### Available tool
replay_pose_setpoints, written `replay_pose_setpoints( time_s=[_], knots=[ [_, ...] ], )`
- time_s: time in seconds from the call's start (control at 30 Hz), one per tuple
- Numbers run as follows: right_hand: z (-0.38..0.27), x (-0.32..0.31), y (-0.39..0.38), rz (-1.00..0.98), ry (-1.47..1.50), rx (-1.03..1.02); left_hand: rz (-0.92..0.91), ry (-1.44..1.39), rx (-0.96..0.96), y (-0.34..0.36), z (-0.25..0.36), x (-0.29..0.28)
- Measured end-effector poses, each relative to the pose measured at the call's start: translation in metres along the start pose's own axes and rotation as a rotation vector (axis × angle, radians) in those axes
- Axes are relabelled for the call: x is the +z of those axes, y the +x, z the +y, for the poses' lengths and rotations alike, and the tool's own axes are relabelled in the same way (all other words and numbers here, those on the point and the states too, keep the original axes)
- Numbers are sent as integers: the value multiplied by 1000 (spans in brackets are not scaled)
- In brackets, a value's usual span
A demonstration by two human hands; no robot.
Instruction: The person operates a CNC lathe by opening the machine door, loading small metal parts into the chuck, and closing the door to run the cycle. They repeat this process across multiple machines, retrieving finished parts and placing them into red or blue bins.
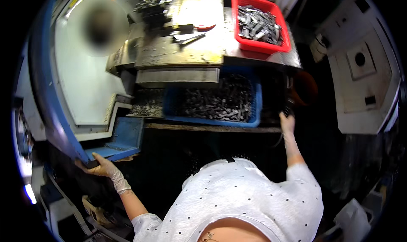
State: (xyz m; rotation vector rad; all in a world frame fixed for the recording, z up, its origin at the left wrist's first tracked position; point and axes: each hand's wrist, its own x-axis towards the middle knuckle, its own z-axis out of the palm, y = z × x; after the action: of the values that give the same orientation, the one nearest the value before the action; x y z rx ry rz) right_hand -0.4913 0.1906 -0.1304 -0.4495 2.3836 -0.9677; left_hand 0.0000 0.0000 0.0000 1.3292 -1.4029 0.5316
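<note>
Near left: left hand (103, 167), white glove, fingers curled around lower edge of blue machine door (46, 110), gripping it

Right, farther: right hand (287, 122), gloved, reaching up toward dark object (288, 105) at right end of shelf; fingers touch it, grasp state cannot tell, area too dark

Between hands, farther: blue bin (253, 110) full of dark metal pieces (216, 101), under worn metal table (178, 51)

Far right on table: red bin (258, 46) holding grey metal parts (258, 26)

Far centre: small tools (188, 39) lying on table, beside dark fixture stack (152, 6)
</note>
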Motion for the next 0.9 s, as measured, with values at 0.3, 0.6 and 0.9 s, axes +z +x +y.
replay_pose_setpoints(
  time_s=[0.3,0.6,0.9],
  knots=[
    [-248,109,-103,-1035,811,-201,-42,-6,87,-2,-14,1],
    [-425,419,-77,-663,973,-147,-70,-47,182,-7,-24,-2],
    [-421,429,-53,-5,1321,-112,-52,-91,235,-12,-20,2]
  ],
)
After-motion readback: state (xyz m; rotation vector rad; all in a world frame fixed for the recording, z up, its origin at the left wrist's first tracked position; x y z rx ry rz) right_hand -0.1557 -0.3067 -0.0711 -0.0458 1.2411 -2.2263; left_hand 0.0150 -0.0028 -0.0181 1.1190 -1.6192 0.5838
